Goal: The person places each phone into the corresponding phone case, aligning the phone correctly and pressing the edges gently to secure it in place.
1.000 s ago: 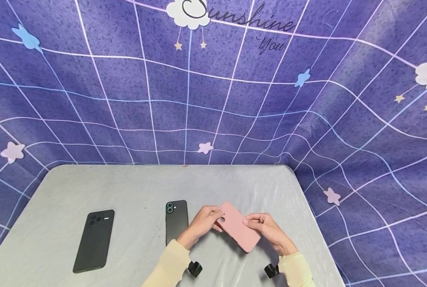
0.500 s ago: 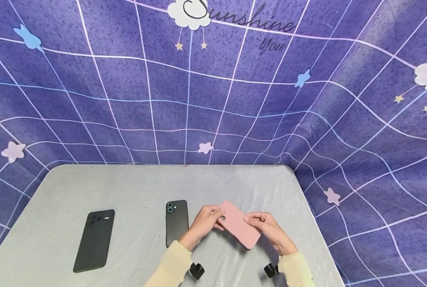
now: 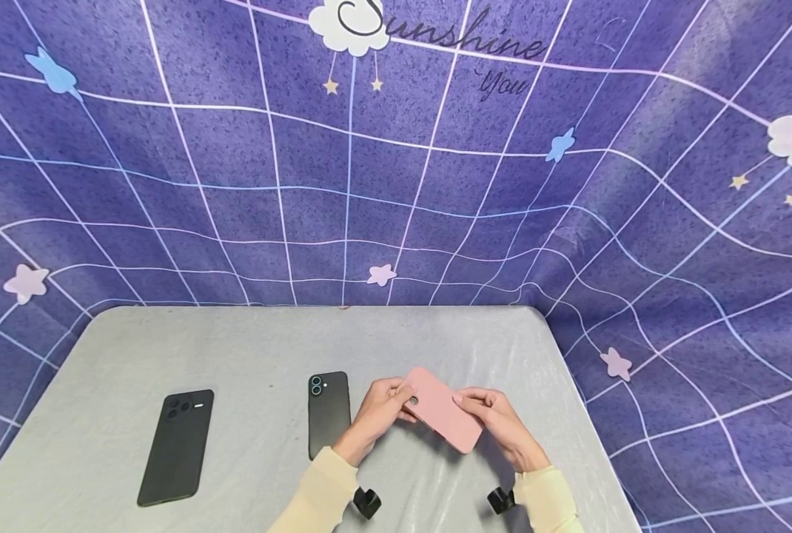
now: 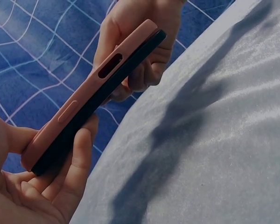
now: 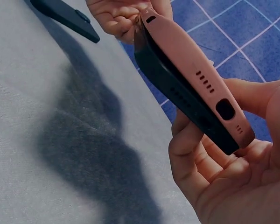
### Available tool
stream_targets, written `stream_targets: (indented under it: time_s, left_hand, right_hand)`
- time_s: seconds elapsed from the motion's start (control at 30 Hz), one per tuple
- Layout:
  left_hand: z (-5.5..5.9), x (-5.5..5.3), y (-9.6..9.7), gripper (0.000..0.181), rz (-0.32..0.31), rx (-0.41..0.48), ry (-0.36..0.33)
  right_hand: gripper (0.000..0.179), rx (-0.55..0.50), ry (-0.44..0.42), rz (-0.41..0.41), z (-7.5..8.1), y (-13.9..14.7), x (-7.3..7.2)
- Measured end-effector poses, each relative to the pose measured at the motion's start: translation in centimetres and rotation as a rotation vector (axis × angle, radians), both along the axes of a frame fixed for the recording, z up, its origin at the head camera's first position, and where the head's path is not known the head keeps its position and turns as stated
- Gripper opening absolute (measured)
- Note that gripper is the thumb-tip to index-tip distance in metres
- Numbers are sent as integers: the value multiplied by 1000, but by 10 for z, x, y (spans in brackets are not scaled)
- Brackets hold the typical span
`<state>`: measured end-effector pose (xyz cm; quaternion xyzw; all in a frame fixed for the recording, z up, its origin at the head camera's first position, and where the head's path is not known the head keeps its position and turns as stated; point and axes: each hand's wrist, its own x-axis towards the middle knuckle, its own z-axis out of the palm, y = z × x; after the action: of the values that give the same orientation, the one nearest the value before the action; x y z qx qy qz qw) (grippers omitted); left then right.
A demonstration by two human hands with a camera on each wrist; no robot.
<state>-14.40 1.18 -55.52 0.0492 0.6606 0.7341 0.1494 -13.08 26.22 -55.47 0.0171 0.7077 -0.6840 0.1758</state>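
Observation:
A pink phone case (image 3: 445, 411) is held above the table, its back turned up and its camera hole toward the left hand. Under it lies a dark phone (image 5: 177, 95), its edge standing out below the case's rim. A narrow dark gap runs between the two along the bottom edge in the right wrist view. The left hand (image 3: 379, 407) pinches the camera end, thumb on top and fingers beneath. At the opposite end the right hand (image 3: 499, 422) grips the case and phone the same way, thumb on the pink back.
Close to the left forearm lies a black phone (image 3: 329, 414) with two round lenses. A larger black phone (image 3: 176, 448) rests farther left. Both lie on the grey cloth-covered table (image 3: 256, 340); a purple grid-patterned curtain (image 3: 396, 185) hangs behind and at the sides.
The case and phone have risen slightly away from the body, and their lower right corner has lifted. Both hands keep hold of them. The phones on the table stay put.

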Motion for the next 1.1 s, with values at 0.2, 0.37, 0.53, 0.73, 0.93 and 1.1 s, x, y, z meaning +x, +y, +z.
stream_targets:
  time_s: [0.2,0.37,0.53,0.73,0.93,1.1]
  left_hand:
    - [-1,0,2,23,25,18,-1]
    - [-2,1,3,22,49,29,3]
    - [-4,2,5,21,61,42,2]
    - [-3,4,8,21,83,42,5]
    - [-4,7,9,26,107,47,-4]
    - [-6,7,10,27,99,86,-9]
  right_hand:
    - [36,-6,-5,-52,0,1,1]
    - [32,-27,-26,-98,-3,5,2]
    - [23,-136,-70,-159,-7,8,0]
    - [21,-188,-81,-166,-6,11,0]
    - [21,-189,-104,-162,-5,13,2]
    - [23,-178,-74,-136,-7,15,1]
